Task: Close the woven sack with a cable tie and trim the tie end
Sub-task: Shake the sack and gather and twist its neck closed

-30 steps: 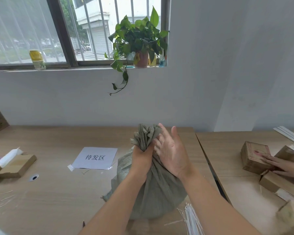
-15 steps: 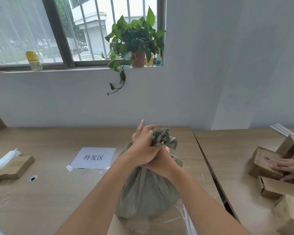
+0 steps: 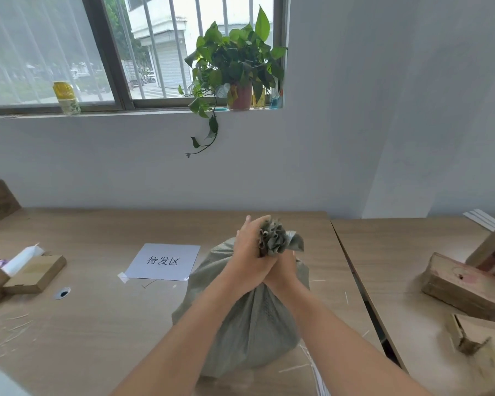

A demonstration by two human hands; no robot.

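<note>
A grey-green woven sack [image 3: 249, 330] stands full on the wooden table [image 3: 97, 324] in front of me. Its mouth is gathered into a bunched neck [image 3: 275, 238] that sticks up between my hands. My left hand [image 3: 247, 252] wraps the neck from the left, above and over my right hand [image 3: 283, 271], which grips the neck just below. White cable ties [image 3: 316, 375] lie in a bundle on the table at the sack's lower right. No tie is visible on the neck, and no cutting tool is in view.
A paper sheet with printed characters [image 3: 163, 261] is taped left of the sack. Small cardboard boxes [image 3: 35, 272] sit at the far left, brown boxes [image 3: 466, 284] on the adjoining right table. Trimmed tie bits litter the tabletop. A potted plant [image 3: 235, 67] stands on the windowsill.
My hands went from open around the sack's mouth to clasped tight on the gathered neck, left over right. The other person's hand on the right boxes is gone from view.
</note>
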